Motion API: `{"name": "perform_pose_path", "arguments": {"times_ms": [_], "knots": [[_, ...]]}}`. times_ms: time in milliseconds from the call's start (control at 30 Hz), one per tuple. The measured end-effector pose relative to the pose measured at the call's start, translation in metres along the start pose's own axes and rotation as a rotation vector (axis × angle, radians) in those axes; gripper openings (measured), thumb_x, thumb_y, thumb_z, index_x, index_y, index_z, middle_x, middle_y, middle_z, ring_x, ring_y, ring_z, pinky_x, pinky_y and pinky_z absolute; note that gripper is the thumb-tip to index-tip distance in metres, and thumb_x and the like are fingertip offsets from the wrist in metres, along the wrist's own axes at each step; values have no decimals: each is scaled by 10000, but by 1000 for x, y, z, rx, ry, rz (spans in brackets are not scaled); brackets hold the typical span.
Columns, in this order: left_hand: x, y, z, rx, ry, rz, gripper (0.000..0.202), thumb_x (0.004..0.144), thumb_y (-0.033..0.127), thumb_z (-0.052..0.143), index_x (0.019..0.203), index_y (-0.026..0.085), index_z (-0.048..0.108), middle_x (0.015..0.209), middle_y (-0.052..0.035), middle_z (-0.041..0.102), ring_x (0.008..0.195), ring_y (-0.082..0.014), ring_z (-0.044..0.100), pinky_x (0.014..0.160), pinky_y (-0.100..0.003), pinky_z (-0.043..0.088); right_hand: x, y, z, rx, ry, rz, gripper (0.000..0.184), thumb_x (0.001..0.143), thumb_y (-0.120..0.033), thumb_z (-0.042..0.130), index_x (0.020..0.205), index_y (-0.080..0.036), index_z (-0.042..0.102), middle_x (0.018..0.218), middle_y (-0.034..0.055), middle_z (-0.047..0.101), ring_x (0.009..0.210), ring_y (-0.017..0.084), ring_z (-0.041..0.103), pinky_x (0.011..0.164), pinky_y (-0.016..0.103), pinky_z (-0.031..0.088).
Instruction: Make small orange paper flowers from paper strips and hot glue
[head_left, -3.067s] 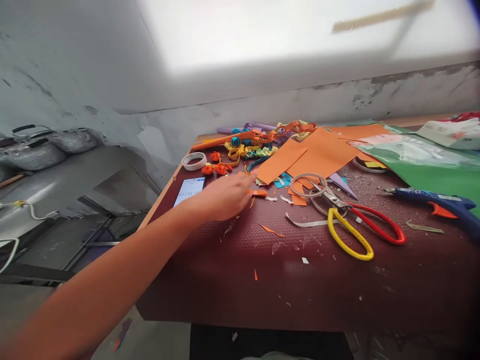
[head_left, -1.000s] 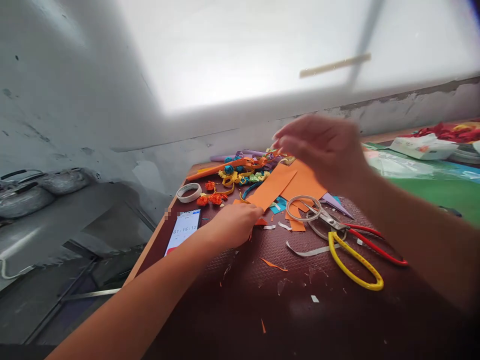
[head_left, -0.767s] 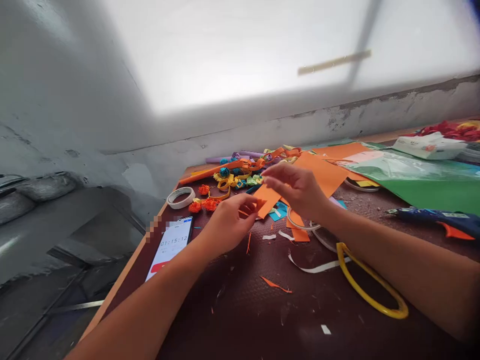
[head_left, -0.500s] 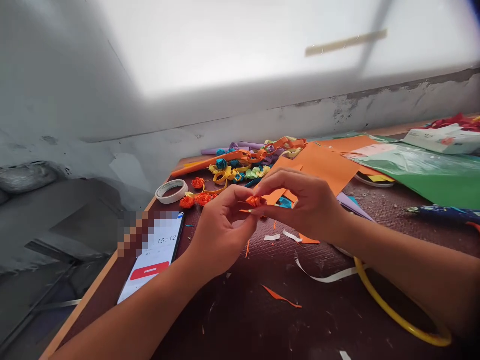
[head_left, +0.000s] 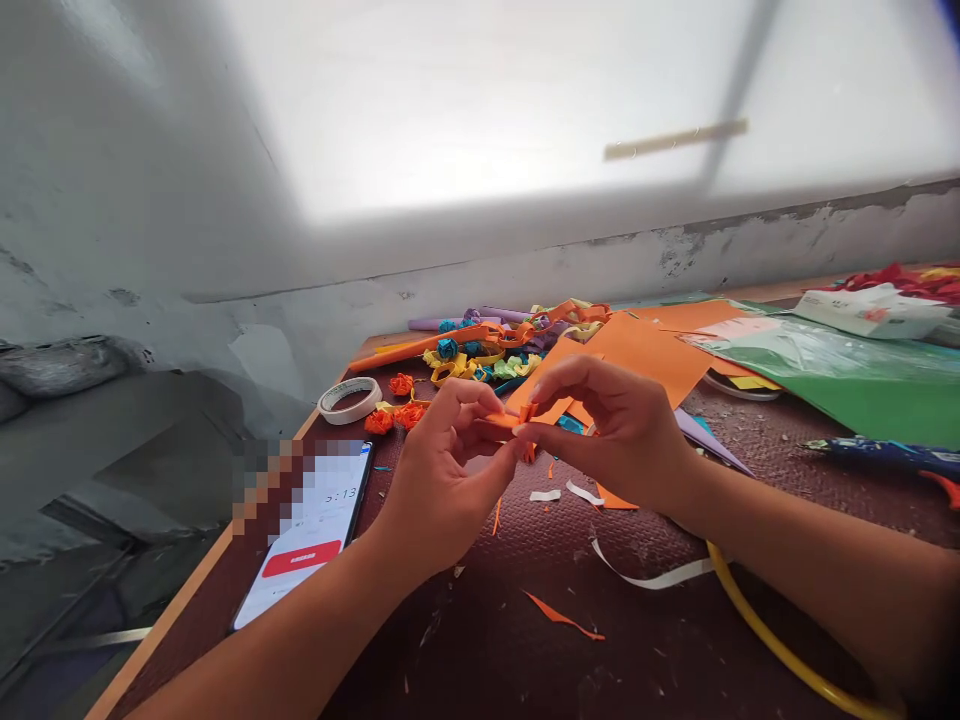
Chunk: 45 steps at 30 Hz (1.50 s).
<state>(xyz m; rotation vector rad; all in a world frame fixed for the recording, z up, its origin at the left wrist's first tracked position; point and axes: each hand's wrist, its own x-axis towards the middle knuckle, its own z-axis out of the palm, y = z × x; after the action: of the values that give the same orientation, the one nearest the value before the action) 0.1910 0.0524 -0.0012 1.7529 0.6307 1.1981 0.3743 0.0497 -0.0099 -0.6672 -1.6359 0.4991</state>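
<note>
Both my hands meet above the dark red table (head_left: 525, 620) and pinch a small strip of orange paper (head_left: 511, 422) between them. My left hand (head_left: 442, 470) grips its left end with thumb and fingers closed. My right hand (head_left: 615, 430) pinches the right end, where the strip is curled. Just behind the hands lie larger orange paper sheets (head_left: 637, 350) and a heap of small rolled paper pieces in orange, yellow, blue and green (head_left: 480, 355).
A phone (head_left: 311, 540) with a lit timer lies at the table's left edge. A tape roll (head_left: 349, 398) sits behind it. Yellow scissor handle (head_left: 780, 640) at lower right, blue glue gun (head_left: 892, 455) and green sheet (head_left: 862, 375) on the right. Paper scraps litter the top.
My left hand picked the orange strip off the table and lifted it. My right hand came in from the right and took its other end; both now work it together.
</note>
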Motion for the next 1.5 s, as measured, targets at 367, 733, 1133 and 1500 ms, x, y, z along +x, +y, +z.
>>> {"name": "perform_pose_path", "arguments": {"times_ms": [367, 733, 1133, 1500], "knots": [[2, 2, 1, -48, -27, -50, 155, 838, 154, 744, 917, 188, 615, 829, 12, 663, 747, -104, 687, 683, -220, 566, 0, 0, 0, 59, 0, 39, 252, 773, -178, 841, 962, -223, 679, 896, -6, 695, 849, 140, 661, 792, 314, 566], [8, 4, 1, -197, 133, -102, 269, 696, 146, 877, 743, 165, 612, 773, 24, 711, 659, -110, 726, 639, -215, 620, -1, -4, 0, 41, 20, 25, 164, 831, -207, 798, 988, -226, 757, 954, 15, 774, 888, 158, 725, 823, 321, 609], [8, 1, 1, -162, 146, -89, 304, 696, 143, 874, 734, 171, 573, 728, 34, 686, 639, -110, 717, 631, -219, 614, 0, -7, -3, 30, -18, 82, 122, 815, -238, 817, 786, -197, 705, 780, 13, 734, 694, 135, 673, 634, 281, 571], [-3, -1, -1, 206, 120, 245, 198, 799, 134, 789, 833, 206, 607, 884, 11, 689, 804, -96, 674, 761, -197, 578, 0, -16, -1, -58, -95, -87, 147, 804, -180, 818, 908, -208, 718, 873, 16, 703, 787, 138, 659, 736, 298, 570]]}}
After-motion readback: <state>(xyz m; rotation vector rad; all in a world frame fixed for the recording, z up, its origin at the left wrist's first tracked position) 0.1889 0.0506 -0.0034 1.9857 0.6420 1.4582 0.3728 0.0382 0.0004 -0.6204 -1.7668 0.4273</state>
